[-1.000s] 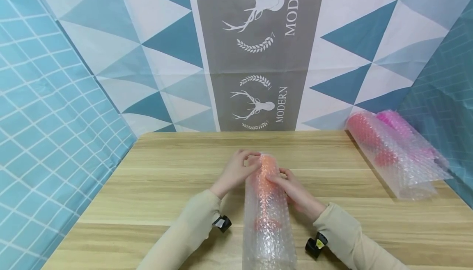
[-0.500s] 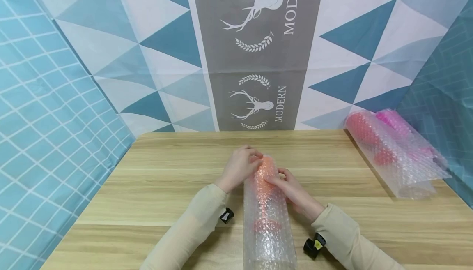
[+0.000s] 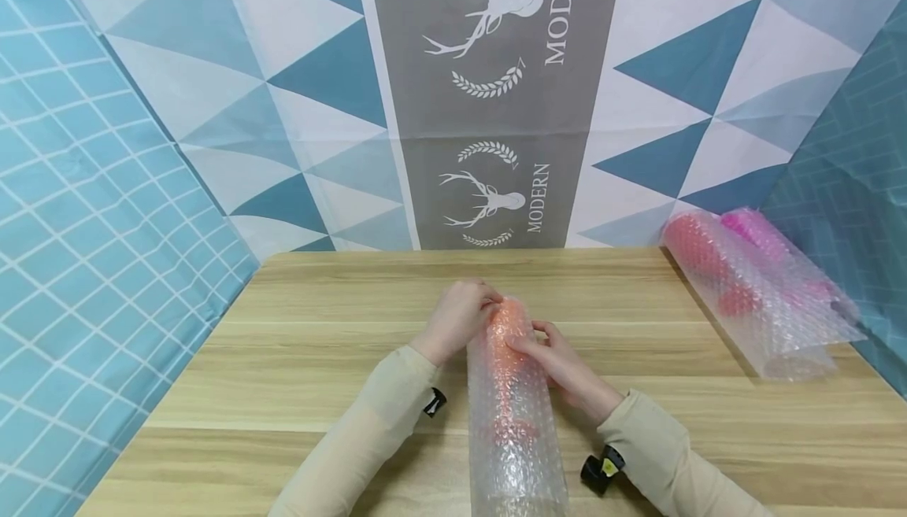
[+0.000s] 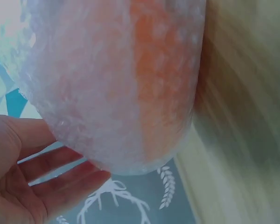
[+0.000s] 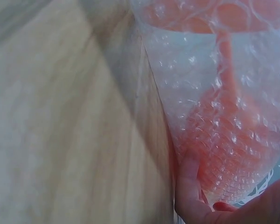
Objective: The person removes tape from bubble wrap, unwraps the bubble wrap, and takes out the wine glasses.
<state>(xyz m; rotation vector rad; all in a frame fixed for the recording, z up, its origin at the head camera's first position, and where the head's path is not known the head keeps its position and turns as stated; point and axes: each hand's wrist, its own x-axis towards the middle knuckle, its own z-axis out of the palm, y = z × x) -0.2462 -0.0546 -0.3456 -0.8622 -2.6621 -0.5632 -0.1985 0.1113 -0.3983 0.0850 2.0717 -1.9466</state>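
Note:
An orange stemmed goblet (image 3: 507,353) lies on the table inside a roll of clear bubble wrap (image 3: 520,474), bowl away from me. Its bowl, thin stem and round foot show through the wrap in the right wrist view. At the far end, my left hand (image 3: 459,319) pinches the wrap's edge beside the bowl; thumb and fingers (image 4: 70,186) meet the wrap's rim in the left wrist view. My right hand (image 3: 567,371) grips the wrapped bowl from the right, thumb on top and some fingers hidden behind or beneath it.
Two more bubble-wrapped pieces, one red (image 3: 697,249) and one pink (image 3: 758,234), lie together at the table's back right. Patterned cloth walls (image 3: 319,108) rise at the back and both sides. Wood-grain tabletop (image 3: 283,360) shows left of the hands.
My left hand has shifted slightly right and its wrist has turned, while its fingers drew closer together at the wrap's far end. The right hand has hardly moved.

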